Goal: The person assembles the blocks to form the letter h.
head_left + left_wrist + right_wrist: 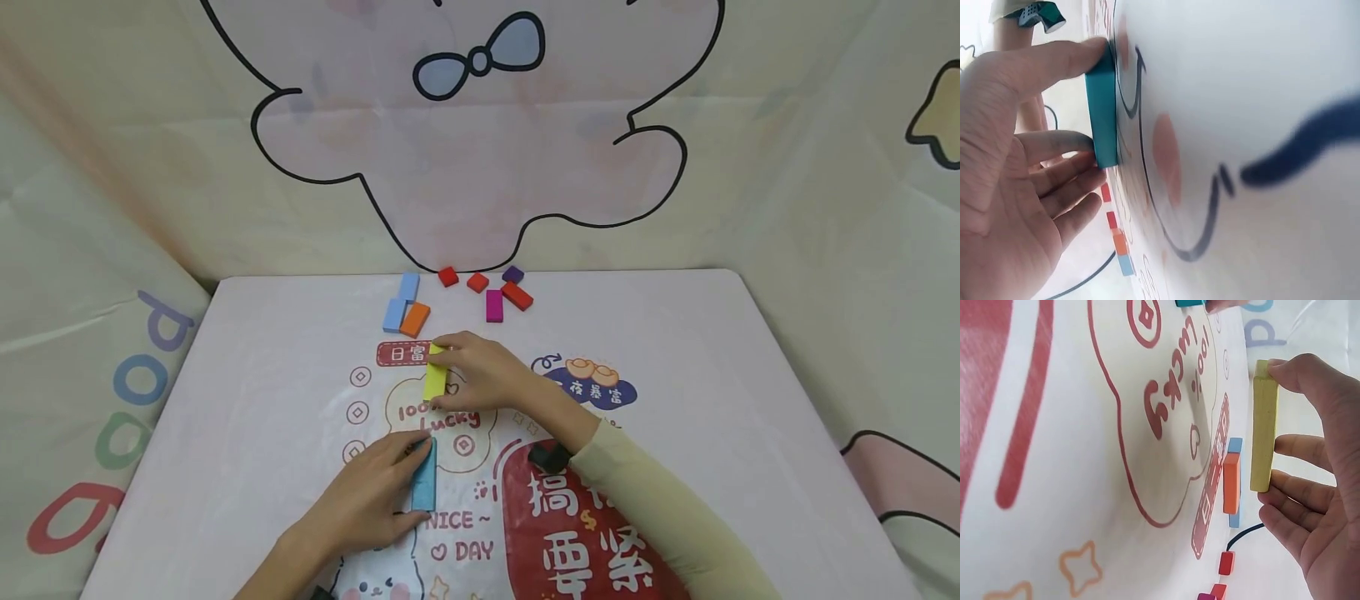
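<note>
My left hand pinches a teal block by its two ends, thumb at the near end and fingers at the far end. In the left wrist view the teal block lies against the printed tabletop. My right hand holds a long yellow block between thumb and fingertips at its ends. The right wrist view shows the yellow block raised above the surface, over the printed "Lucky" pattern. It is farther back on the table than the teal one.
At the table's back lie two light blue blocks beside an orange block. To their right are several red pieces, including a longer red block, plus a magenta block and a purple block. A printed curtain hangs behind.
</note>
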Available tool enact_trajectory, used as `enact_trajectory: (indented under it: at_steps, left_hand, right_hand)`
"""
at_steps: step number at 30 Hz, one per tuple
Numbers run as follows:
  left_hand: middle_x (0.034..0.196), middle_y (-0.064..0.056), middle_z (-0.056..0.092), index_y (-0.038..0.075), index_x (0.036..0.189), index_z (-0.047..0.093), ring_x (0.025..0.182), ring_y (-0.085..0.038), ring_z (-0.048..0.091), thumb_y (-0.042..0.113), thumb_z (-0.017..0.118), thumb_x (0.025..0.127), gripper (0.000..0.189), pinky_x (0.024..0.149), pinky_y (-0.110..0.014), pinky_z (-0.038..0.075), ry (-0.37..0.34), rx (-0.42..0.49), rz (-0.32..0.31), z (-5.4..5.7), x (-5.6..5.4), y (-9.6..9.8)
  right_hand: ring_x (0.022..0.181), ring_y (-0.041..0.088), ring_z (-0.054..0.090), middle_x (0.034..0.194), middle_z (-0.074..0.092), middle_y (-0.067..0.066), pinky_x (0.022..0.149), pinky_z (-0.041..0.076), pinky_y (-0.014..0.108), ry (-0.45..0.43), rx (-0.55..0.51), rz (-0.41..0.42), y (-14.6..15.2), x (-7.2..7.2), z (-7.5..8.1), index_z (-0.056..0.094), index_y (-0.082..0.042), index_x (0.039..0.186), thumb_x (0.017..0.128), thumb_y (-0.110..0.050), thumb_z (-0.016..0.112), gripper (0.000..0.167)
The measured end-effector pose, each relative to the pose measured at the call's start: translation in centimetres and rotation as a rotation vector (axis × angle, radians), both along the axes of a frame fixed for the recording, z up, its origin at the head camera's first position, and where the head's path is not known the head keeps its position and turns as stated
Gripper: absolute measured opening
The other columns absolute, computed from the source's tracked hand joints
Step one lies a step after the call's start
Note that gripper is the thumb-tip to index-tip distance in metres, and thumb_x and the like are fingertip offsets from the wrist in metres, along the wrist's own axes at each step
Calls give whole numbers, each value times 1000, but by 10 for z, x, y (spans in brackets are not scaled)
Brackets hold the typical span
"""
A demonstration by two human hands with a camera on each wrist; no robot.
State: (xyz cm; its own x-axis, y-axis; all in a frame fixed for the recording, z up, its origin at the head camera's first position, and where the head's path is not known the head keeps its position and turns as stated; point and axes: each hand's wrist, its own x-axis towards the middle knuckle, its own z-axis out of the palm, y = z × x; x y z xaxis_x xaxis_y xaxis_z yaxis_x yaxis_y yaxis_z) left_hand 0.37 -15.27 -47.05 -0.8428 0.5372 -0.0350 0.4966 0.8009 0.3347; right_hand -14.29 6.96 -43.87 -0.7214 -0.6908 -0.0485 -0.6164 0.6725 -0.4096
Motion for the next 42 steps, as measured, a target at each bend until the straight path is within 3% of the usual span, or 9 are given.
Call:
enact_trajectory:
  at_steps: [11,18,29,42]
  left_hand:
    - [158,-7,54,8,151,59,147,-26,52,55,86,82,88,123,-44,46,62,-34,-7,-2,7,2]
    - [153,-11,59,4,145,64,143,-28,56,51,85,85,79,121,-45,48,159,-34,-49,-3,12,2]
    - [152,-10,61,6,142,67,142,-28,58,50,84,86,73,118,-44,50,238,-64,-70,-5,16,1]
    - [151,-10,62,5,141,67,142,-27,58,49,85,86,72,119,-43,50,231,-63,-60,-6,17,2]
  right_hand:
    - [149,25,52,159,56,4,119,51,44,11,-13,49,-1,8,-11,67,-18,145,86,-54,83,71]
    - [147,25,54,157,58,4,118,52,44,12,-16,51,-2,13,-15,67,-19,145,87,-54,83,69]
    - [151,26,51,159,56,6,120,50,44,10,12,75,-8,21,-22,66,-19,145,89,-53,80,68]
    - [149,24,52,160,55,6,123,48,42,23,43,123,-10,26,-26,64,-18,148,92,-53,77,67]
